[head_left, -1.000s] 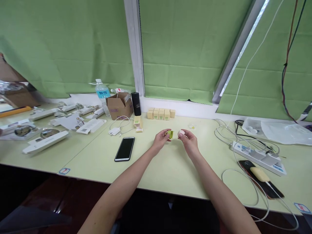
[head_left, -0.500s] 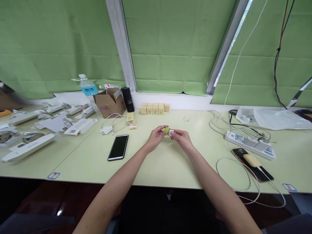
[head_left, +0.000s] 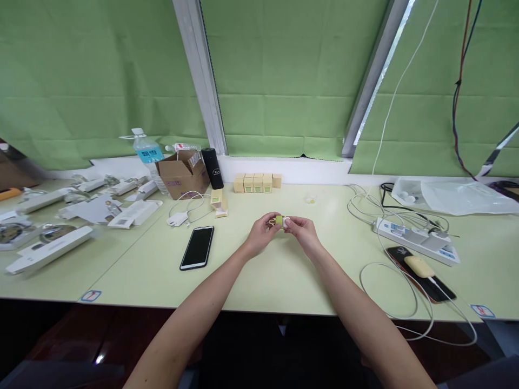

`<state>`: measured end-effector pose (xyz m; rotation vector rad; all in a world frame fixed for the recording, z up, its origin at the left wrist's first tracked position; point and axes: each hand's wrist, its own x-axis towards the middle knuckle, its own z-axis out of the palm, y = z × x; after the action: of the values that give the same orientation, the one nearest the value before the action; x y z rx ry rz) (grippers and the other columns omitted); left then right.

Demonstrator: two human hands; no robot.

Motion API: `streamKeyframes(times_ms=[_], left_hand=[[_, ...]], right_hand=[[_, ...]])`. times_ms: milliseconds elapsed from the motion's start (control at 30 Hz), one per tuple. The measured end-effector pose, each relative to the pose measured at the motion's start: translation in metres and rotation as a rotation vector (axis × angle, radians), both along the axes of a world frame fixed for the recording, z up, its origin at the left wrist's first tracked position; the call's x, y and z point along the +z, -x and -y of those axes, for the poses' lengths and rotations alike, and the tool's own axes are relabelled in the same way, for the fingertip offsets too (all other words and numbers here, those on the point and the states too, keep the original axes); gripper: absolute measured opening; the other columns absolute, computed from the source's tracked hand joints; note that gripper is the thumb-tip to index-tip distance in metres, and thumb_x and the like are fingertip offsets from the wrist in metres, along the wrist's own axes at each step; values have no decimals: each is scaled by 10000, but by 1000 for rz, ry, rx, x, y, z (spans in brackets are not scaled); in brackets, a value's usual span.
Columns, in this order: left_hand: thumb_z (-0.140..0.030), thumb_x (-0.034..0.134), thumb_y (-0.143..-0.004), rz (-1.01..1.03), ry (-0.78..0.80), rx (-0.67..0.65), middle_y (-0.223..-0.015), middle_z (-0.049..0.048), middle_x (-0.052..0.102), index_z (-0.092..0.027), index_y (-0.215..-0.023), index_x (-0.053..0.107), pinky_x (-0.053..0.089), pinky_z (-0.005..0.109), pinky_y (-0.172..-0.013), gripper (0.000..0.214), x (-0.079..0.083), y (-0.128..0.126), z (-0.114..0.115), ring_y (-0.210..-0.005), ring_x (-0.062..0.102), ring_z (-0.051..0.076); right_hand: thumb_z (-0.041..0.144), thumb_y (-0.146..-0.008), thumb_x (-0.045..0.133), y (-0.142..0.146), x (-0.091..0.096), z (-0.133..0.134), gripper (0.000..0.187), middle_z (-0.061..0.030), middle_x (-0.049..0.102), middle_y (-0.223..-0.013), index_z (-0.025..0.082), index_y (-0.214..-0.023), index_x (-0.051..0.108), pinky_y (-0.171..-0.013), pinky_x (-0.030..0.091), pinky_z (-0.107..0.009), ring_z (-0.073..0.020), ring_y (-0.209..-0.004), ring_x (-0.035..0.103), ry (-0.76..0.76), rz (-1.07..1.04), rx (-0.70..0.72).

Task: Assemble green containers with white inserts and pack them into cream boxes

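Observation:
Both hands meet above the middle of the table (head_left: 259,286), pinching one small green-and-white piece (head_left: 279,220). My left hand (head_left: 259,236) is closed on its green end, where a thin pale loop shows beside the fingers. On the white end, my right hand (head_left: 304,233) grips with thumb and fingers. The piece is too small for its kind to be made out, and fingertips cover part of it. A small clear item with a yellow spot (head_left: 310,200) lies beyond the right hand. Left of my left hand lies a phone (head_left: 197,247).
Several small cream boxes (head_left: 258,183) line the back edge. Farther left are an opened carton (head_left: 184,174), a black cylinder (head_left: 212,168), a water bottle (head_left: 151,156) and a white charger (head_left: 177,219). Cables surround a power strip (head_left: 417,240) and another phone (head_left: 440,292) at right.
The green-and-white piece has turned between my fingers and its green side now faces me more squarely. My left fingers have shifted slightly on it. The view has tipped a little.

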<state>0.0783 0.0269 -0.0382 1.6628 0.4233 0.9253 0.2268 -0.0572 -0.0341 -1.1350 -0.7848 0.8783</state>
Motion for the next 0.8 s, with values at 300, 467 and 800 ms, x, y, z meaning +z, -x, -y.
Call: streamKeyframes(times_ms=[300, 467, 800], left_hand=[[-477, 704, -875, -5, -15, -28, -1107, 86, 707, -196, -1214, 684, 514, 335, -874, 440, 2, 1, 2, -938, 647, 194], [-480, 680, -890, -14, 5, -47, -1128, 83, 706, -207, -1223, 690, 509, 336, -891, 430, 4, 3, 2, -952, 644, 195], [-455, 620, -939, -80, -127, -30, -1192, 93, 696, -210, -1245, 649, 503, 345, -896, 393, 2, 3, 1, -987, 646, 202]], right_hand=[[539, -602, 909, -1, 8, 7, 501, -91, 783, -859, 146, -900, 822, -812, 569, -386, -192, -739, 683, 25, 6, 65], [537, -599, 908, -2, 10, 8, 502, -80, 778, -842, 149, -906, 826, -817, 557, -378, -192, -754, 673, 39, 28, 98], [570, -599, 895, 2, 6, 5, 506, -78, 770, -798, 151, -869, 814, -788, 581, -385, -196, -724, 681, 31, 15, 16]])
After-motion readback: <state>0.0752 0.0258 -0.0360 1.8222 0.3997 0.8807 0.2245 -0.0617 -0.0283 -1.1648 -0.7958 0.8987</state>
